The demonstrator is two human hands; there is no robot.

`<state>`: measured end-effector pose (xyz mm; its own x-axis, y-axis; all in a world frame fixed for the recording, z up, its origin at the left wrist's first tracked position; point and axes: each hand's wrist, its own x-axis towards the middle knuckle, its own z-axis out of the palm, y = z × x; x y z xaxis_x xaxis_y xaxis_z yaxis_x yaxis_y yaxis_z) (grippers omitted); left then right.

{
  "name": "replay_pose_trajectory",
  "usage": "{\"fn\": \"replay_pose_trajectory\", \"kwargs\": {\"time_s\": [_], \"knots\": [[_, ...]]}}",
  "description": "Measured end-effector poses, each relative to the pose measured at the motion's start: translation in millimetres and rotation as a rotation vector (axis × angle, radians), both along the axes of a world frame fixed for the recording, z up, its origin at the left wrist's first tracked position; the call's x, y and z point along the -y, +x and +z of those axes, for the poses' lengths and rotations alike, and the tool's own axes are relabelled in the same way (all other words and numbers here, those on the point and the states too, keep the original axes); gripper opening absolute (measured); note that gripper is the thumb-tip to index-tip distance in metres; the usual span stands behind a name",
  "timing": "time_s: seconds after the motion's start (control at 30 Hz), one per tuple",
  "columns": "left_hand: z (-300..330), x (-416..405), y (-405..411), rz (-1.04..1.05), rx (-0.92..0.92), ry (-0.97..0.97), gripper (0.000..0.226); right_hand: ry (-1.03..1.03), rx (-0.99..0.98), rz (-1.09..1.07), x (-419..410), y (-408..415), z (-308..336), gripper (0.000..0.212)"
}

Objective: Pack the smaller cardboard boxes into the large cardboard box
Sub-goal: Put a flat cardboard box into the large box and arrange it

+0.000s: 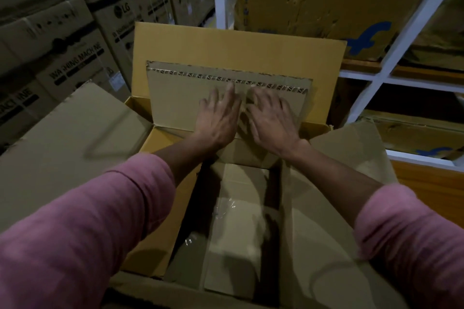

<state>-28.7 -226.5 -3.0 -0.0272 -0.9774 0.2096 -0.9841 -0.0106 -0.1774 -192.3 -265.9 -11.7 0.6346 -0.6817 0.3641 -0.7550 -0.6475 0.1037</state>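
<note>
As both hands press flat on it, the item of concern is the small box (226, 100), a flattish brown carton with printed tape along its far edge.

Position: standing tilted at the far end of the large box (326, 208), its face leaning against the upright yellow flap (226, 45), its lower edge down inside the far wall.

Long axis: left to right, parallel to the far wall of the large box.

Left hand (217, 118): fingers straight and spread, palm on the face, left of centre; grasping nothing.

Right hand (272, 120): likewise flat and spread, just beside the left; grasping nothing.

Relation: the carton lies directly ahead of both hands, neither clearly nearer.

Judgement: seating it probably calls for an even push from both palms.

Interior: taped cardboard floor (233, 221) visible at the near end.
</note>
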Motion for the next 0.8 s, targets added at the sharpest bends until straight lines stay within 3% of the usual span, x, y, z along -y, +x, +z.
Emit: {"fn": "replay_pose_trajectory", "kwargs": {"time_s": [0.1,0.23,0.33,0.43,0.5,0.63,0.73,0.8], "knots": [[8.7,-16.5,7.0,-0.148,0.066,0.079,0.046,0.124,-0.056,0.058,-20.9,15.0,-3.7,0.034],[10.0,-36.3,28.3,-0.165,0.165,0.340,0.043,0.726,-0.344,0.096,-48.0,44.5,-32.4,0.024],[5.5,-53.9,40.8,-0.179,0.176,0.544,0.042,1.030,-0.406,0.040,-69.5,63.2,-65.7,0.042],[-0.7,-72.9,49.2,-0.246,0.202,0.641,0.039,1.211,-0.215,0.071,-95.7,78.0,-87.8,0.037],[-2.6,-83.4,53.3,-0.290,0.195,0.635,0.034,1.423,0.073,-0.028,-110.2,88.9,-93.2,0.025],[11.7,-102.9,56.3,-0.330,0.130,0.654,0.026,1.903,0.634,-0.324,-123.2,107.2,-97.9,0.027],[15.2,-108.9,57.8,-0.303,0.038,0.689,0.024,1.901,0.863,-0.368,-127.8,106.2,-83.8,0.018],[22.3,-115.5,53.1,-0.277,-0.207,0.795,0.029,1.829,0.973,-0.401,-126.8,108.6,-60.1,0.022]]}}
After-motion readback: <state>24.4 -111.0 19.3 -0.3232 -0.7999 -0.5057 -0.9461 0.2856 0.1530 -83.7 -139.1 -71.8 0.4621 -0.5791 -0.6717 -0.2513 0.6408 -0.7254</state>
